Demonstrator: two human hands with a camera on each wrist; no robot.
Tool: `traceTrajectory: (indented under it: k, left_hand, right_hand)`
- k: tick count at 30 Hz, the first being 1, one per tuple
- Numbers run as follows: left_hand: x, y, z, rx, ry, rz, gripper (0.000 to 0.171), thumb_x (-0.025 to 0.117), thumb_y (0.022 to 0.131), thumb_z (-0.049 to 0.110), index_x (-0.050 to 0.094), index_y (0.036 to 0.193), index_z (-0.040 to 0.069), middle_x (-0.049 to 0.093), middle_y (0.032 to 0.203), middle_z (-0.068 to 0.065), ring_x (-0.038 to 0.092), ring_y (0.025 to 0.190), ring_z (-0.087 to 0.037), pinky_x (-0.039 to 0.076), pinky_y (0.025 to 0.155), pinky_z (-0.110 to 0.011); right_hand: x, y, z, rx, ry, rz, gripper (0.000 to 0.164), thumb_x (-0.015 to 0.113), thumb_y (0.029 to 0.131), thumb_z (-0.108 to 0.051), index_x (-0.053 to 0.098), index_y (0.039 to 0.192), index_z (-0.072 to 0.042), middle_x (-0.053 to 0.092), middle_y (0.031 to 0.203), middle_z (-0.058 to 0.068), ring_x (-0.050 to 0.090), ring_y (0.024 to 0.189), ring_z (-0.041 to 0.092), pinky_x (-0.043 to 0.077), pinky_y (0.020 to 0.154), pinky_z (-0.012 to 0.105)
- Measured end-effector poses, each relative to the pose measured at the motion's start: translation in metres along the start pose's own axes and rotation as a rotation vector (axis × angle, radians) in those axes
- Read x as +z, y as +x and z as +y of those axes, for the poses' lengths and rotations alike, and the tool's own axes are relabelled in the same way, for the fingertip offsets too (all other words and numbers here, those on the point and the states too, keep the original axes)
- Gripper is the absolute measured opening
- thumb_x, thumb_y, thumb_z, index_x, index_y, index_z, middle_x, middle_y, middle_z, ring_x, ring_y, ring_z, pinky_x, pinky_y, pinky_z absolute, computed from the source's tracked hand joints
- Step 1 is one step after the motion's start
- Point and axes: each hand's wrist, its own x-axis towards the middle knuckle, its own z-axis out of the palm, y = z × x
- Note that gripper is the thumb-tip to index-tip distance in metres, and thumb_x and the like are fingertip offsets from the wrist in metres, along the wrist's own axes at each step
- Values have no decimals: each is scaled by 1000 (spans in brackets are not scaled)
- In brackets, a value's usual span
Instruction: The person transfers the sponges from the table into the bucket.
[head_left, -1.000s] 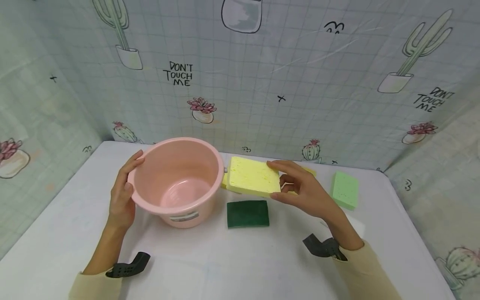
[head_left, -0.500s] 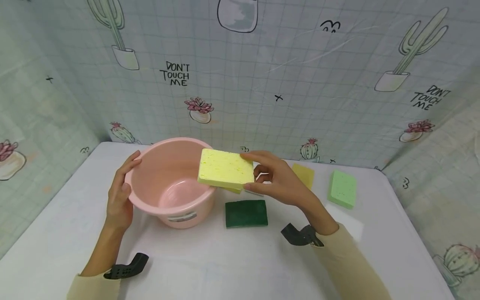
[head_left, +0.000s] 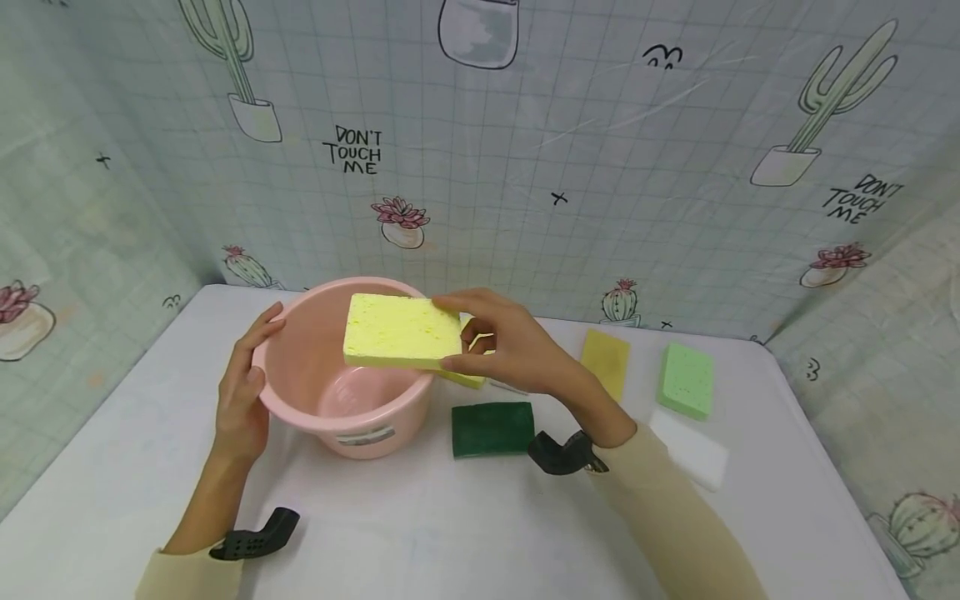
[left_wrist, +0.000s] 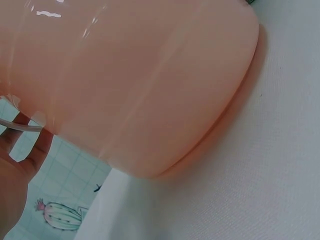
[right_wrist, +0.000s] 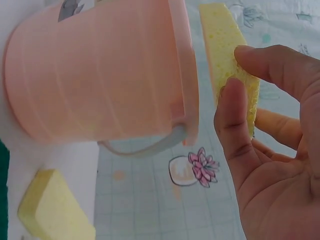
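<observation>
My right hand (head_left: 510, 337) pinches a pale yellow porous sponge (head_left: 401, 329) by its right end, thumb on one side and fingers on the other. The sponge hangs over the mouth of a pink plastic bucket (head_left: 307, 362), above its rim and partly hiding the inside. In the right wrist view, the sponge (right_wrist: 222, 45) is just beyond the bucket's rim (right_wrist: 190, 75), with the hand (right_wrist: 272, 185) behind it. My left hand (head_left: 243, 392) grips the bucket's left rim. The left wrist view shows its fingers by the bucket wall (left_wrist: 150, 90) and wire handle (left_wrist: 20, 126).
A dark green scouring pad (head_left: 492, 429) lies in front of the bucket's right side. Another yellow sponge (head_left: 465, 379) is half hidden under my right hand. Farther right are a flat mustard-yellow piece (head_left: 606, 362), a light green sponge (head_left: 686, 381) and a white block (head_left: 690, 450).
My right hand has carried the yellow sponge leftward, from beside the bucket to over its opening. The left hand and the bucket have stayed in place.
</observation>
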Motion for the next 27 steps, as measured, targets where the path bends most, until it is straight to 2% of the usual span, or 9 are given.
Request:
traceTrajectory:
  k: [6, 14, 20, 27]
  left_hand:
    - [0, 0, 1, -14, 19, 8, 50, 44, 92, 23, 47, 138, 3, 27, 153, -11, 19, 139, -28, 31, 106, -26]
    - [1, 2, 2, -17, 11, 13, 51, 45, 90, 22, 47, 138, 4, 26, 153, -10, 20, 139, -28, 39, 99, -21]
    - [1, 2, 3, -13, 21, 15, 51, 44, 90, 22, 47, 138, 4, 27, 153, -11, 21, 139, -28, 40, 97, -19]
    - [2, 0, 3, -25, 31, 21, 51, 45, 90, 22, 47, 138, 4, 27, 153, -10, 21, 139, -29, 39, 99, -20]
  right_hand:
    - [13, 16, -10, -3, -51, -48, 64, 78, 79, -11, 51, 138, -11, 47, 126, 2, 60, 77, 13, 54, 71, 28]
    - [26, 39, -19, 20, -199, -122, 68, 79, 79, -17, 49, 140, -12, 49, 121, 5, 59, 76, 9, 52, 69, 21]
    - [35, 55, -23, 39, -289, -209, 69, 79, 79, -20, 49, 140, -11, 51, 104, 3, 57, 76, 10, 49, 67, 19]
    - [41, 62, -23, 61, -341, -263, 60, 80, 77, -21, 53, 130, -11, 55, 84, 1, 53, 65, 10, 45, 57, 20]
